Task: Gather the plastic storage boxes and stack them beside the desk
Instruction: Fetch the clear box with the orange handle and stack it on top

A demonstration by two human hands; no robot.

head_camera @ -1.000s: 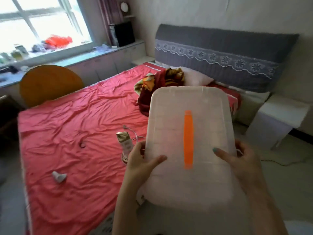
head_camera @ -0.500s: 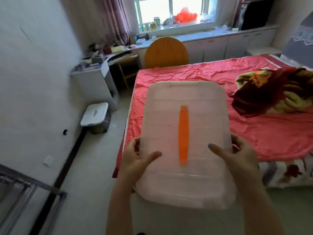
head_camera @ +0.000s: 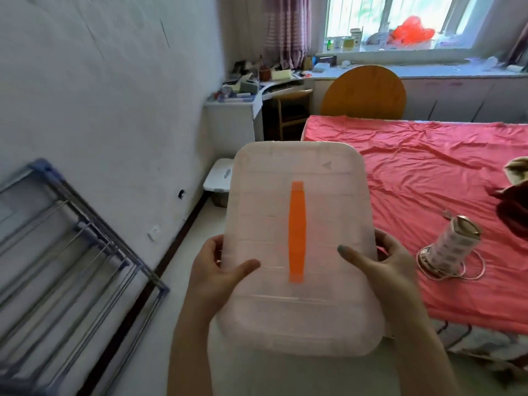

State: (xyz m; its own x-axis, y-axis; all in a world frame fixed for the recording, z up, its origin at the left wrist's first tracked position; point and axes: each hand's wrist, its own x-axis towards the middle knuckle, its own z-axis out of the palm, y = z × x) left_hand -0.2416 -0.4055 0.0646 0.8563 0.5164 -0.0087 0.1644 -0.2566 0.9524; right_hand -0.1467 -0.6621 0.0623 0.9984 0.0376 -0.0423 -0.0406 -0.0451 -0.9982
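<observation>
I carry a translucent plastic storage box [head_camera: 328, 224] with an orange handle strip on its lid, held in front of me at chest height. My left hand [head_camera: 217, 270] grips its left edge with the thumb on the lid. My right hand [head_camera: 380, 267] grips the right edge, thumb across the lid. A second storage box [head_camera: 218, 178] with a white lid stands on the floor by the wall, beside the white desk [head_camera: 231, 115]. The carried box hides part of it.
A blue metal drying rack [head_camera: 71, 247] leans against the left wall. The bed with a red sheet [head_camera: 428, 172] fills the right side and bears a small lamp with a coiled cord [head_camera: 451, 247]. A wooden chair [head_camera: 294, 110] and a round wooden board [head_camera: 363, 92] stand near the desk.
The view has swung left from the headboard towards the desk corner and moved closer to it. Both hands keep the same hold on the box.
</observation>
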